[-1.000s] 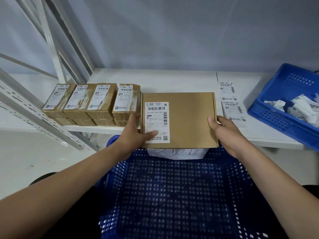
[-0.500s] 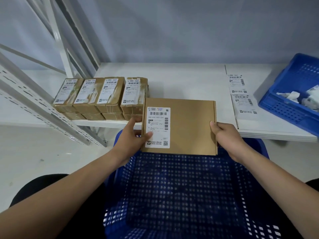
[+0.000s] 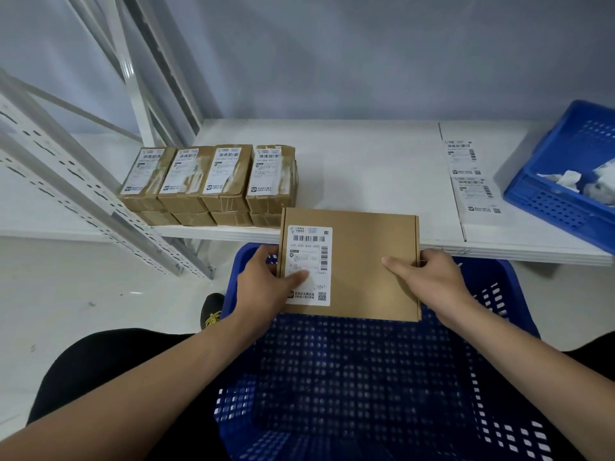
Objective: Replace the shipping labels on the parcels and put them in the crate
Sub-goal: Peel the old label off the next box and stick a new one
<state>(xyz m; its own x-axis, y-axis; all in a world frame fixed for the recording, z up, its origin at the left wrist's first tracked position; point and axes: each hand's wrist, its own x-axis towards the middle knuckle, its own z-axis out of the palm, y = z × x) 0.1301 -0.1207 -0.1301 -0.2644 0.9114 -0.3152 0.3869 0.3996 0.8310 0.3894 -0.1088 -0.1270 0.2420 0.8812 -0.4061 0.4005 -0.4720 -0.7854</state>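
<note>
A flat brown cardboard parcel [image 3: 366, 264] with a white shipping label [image 3: 307, 264] on its left part hangs over the far end of a large blue perforated crate [image 3: 366, 377]. My left hand [image 3: 266, 281] grips its left edge, thumb lying on the label. At the right edge my right hand [image 3: 429, 277] holds the parcel, thumb stretched across the top. Both forearms reach in from the bottom of the view.
A white shelf [image 3: 366, 168] behind the crate carries a two-layer stack of small labelled brown parcels [image 3: 213, 181] at left, a strip of fresh labels [image 3: 469, 174] at right, and a smaller blue bin [image 3: 565, 181] holding crumpled paper. Grey rack uprights [image 3: 83, 194] slant at left.
The parcel has come off the shelf edge toward me and down over the crate, held in both hands. My right thumb now lies further across its top.
</note>
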